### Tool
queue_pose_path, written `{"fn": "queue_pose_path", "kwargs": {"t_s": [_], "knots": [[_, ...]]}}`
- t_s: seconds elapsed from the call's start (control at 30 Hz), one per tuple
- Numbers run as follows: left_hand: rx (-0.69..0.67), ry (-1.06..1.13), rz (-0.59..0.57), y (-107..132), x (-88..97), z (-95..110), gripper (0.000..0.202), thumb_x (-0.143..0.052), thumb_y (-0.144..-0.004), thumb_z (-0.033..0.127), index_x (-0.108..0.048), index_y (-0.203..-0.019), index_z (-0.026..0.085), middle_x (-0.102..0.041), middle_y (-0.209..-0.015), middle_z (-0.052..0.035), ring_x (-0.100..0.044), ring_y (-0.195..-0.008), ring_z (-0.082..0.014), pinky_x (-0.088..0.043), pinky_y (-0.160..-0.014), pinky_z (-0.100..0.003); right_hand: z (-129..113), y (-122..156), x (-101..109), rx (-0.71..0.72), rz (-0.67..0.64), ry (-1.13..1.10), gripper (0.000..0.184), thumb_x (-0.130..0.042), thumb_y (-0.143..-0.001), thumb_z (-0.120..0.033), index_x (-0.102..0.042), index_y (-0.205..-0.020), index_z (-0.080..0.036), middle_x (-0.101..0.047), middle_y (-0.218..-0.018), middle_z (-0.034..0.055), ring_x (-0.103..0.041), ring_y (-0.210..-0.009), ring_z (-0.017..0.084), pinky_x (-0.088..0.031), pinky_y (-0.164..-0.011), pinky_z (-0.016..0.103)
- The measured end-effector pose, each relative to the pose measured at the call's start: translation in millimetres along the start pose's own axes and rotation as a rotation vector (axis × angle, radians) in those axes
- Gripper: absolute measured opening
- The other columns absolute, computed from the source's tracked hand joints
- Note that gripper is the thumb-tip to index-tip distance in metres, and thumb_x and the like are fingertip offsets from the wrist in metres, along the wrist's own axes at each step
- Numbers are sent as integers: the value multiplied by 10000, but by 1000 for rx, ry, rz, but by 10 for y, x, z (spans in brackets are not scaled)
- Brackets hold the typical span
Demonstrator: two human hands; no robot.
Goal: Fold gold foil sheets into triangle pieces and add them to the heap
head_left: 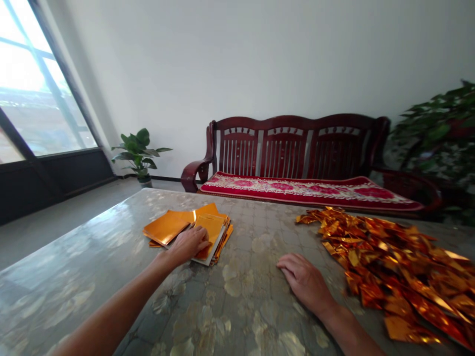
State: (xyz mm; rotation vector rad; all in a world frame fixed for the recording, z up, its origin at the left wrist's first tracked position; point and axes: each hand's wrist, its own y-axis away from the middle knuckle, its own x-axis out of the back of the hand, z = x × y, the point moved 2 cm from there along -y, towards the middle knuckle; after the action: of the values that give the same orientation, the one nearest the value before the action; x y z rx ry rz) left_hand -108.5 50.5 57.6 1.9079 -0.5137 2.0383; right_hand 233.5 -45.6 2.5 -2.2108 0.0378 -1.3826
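Observation:
A loose stack of gold foil paper sheets [166, 226] lies left of centre on the table, its layers fanned out unevenly. My left hand [189, 244] rests over the front of this stack, with bent fingers pressed together on the top sheet; the fingertips are partly hidden. My right hand [305, 281] lies on the tabletop right of centre, fingers curled in and closed, and nothing shows in them. To its right spreads a big heap of folded gold foil pieces [389, 267], a short gap away from the hand.
The table [208, 311] has a shiny, flower-patterned cover. Beyond its far edge stands a dark red wooden bench [285, 153] with a red floral cushion [282, 187]. Potted plants [138, 151] stand at the back left and right. A window [40, 84] is at the left.

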Motion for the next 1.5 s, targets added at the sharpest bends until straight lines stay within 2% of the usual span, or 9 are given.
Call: {"fn": "queue_pose_path", "kwargs": {"t_s": [0.17, 0.37, 0.7, 0.9, 1.0, 1.13, 1.3, 1.4, 1.5], "knots": [[-4, 112, 51, 51, -17, -3, 209, -642, -843, 336, -637, -1021, 227, -631, -1040, -45, -624, -907, -194, -440, -770, -279, -3, -6, 1, -4, -4, 2, 240, -463, -922, -159, -688, -891, -237, -704, -944, 32, -645, -922, 197, -495, -825, 330], [44, 58, 51, -22, -91, -2, 136, -543, -915, 276, -646, -966, 202, -656, -1020, -49, -638, -904, -190, -422, -733, -274, 9, 3, -5, 0, -7, -7, 235, -463, -929, -158, -684, -891, -228, -703, -945, 32, -637, -925, 194, -489, -833, 329], [40, -61, 38, -103, -190, -10, 283, -359, -991, 222, -619, -919, 134, -650, -927, -108, -635, -851, -230, -412, -686, -320, 26, 0, -15, -5, -14, -5, 234, -466, -927, -168, -688, -892, -234, -704, -949, 31, -636, -935, 194, -481, -835, 320], [58, -42, 87, -20, -125, 15, 258, -351, -1001, 230, -588, -941, 148, -634, -929, -84, -623, -840, -203, -407, -688, -301, 12, 0, -5, -15, -7, -17, 242, -465, -917, -175, -695, -881, -242, -706, -941, 33, -639, -924, 198, -482, -828, 320], [86, -17, 151, 75, -39, 213, 247, -355, -1008, 245, -582, -952, 165, -618, -936, -69, -613, -819, -193, -403, -670, -294, 16, 2, -12, -40, -8, -70, 252, -463, -914, -193, -707, -879, -243, -711, -934, 39, -640, -931, 209, -480, -842, 338], [-72, -39, 182, 194, -67, 728, 258, -337, -1023, 233, -567, -917, 187, -592, -917, -50, -594, -807, -194, -422, -673, -300, 37, -19, 15, -203, 14, -308, 230, -523, -902, -333, -728, -943, -238, -732, -1007, 66, -654, -973, 240, -487, -884, 372], [-282, -131, 191, 233, -311, 1383, 134, -456, -943, 86, -537, -915, 188, -578, -904, -41, -581, -832, -220, -466, -684, -317, 25, -73, 24, -439, 49, -901, 692, -665, -777, -529, -550, -1348, -156, -725, -1101, 131, -680, -941, 251, -528, -774, 345], [-381, -175, 178, 164, -412, 1637, 132, -498, -906, 60, -538, -947, 179, -584, -919, -50, -590, -844, -236, -499, -705, -341, 37, -91, -27, -561, 136, -993, 751, -738, -707, -449, -534, -1352, -122, -740, -891, 76, -658, -708, 191, -500, -624, 287], [-406, -110, 138, 55, -460, 1743, 112, -508, -913, 81, -546, -959, 176, -598, -934, -57, -613, -833, -225, -517, -692, -323, 77, -85, -38, -610, 202, -917, 547, -731, -679, -367, -668, -1166, -125, -705, -716, 25, -550, -508, 137, -418, -471, 246]]}}
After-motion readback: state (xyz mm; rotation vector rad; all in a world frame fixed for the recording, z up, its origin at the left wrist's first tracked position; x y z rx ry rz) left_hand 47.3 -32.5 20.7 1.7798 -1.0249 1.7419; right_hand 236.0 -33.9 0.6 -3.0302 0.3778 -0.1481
